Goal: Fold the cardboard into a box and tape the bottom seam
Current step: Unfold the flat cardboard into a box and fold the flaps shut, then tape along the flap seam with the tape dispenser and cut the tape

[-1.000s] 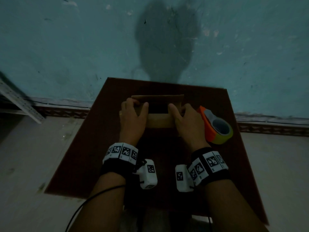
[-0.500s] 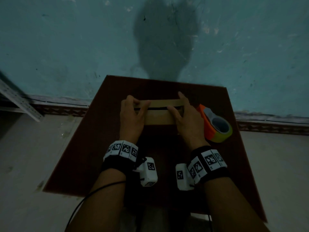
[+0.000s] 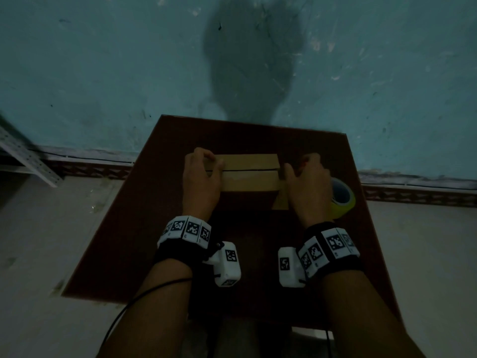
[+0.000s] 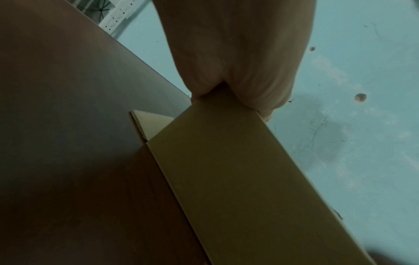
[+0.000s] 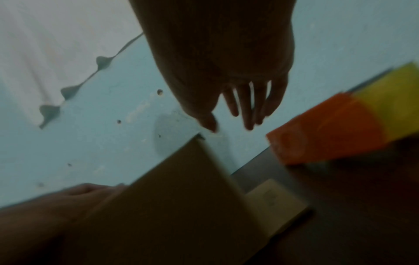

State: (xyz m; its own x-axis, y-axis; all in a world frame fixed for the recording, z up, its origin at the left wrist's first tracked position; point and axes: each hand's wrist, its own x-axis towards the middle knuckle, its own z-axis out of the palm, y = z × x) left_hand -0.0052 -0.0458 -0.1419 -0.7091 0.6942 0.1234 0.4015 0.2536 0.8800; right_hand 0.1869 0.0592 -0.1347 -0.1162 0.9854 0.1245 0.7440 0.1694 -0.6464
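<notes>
1. The counter (image 3: 144, 228) is a dark brown board.
2. A cardboard box (image 3: 249, 177) sits on the counter, near the far edge.
3. A roll of yellow tape (image 3: 344, 200) in an orange holder lies on the counter, right of the box.

Head view: high, looking down over both forearms at the table (image 3: 134, 228); wrist views: low, close, looking along each palm; all sharing the box (image 3: 249, 174).
</notes>
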